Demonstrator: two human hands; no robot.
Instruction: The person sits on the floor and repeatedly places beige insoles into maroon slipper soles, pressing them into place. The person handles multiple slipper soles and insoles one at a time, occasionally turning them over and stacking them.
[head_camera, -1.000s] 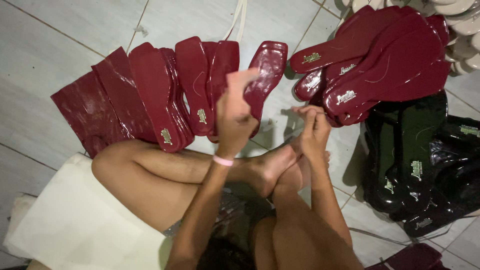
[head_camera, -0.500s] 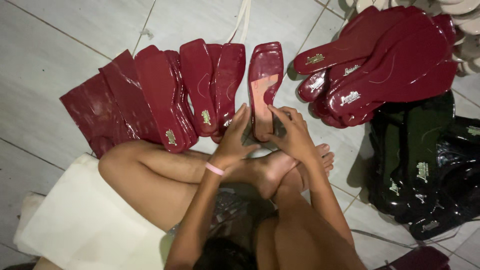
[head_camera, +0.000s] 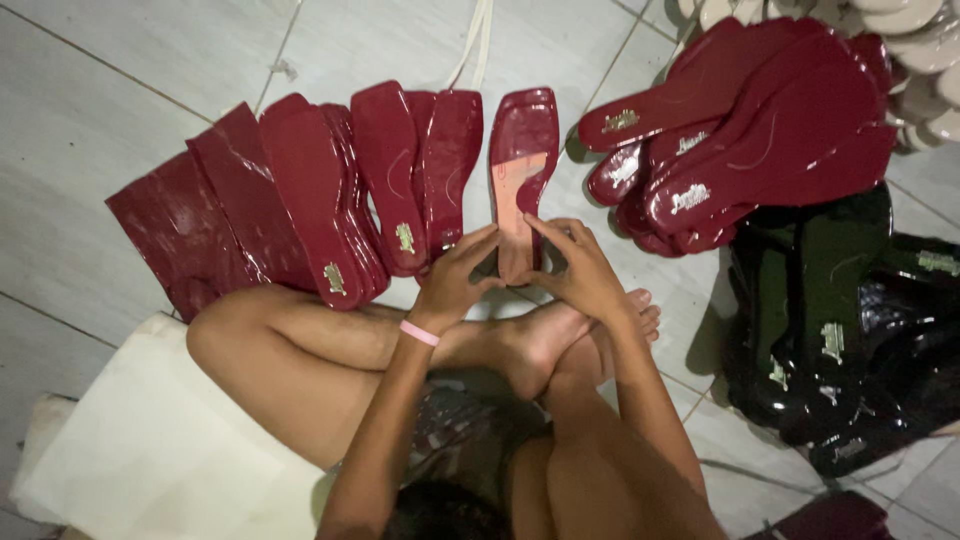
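Hands (head_camera: 520, 270) now both pinch the red insole (head_camera: 522, 170), lowered onto the floor.

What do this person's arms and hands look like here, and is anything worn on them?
Both forearms are bare, with no sleeves or gloves in view. The left hand has a thin pink band around its wrist. The right hand and its wrist carry nothing; no rings or watch are visible on either.
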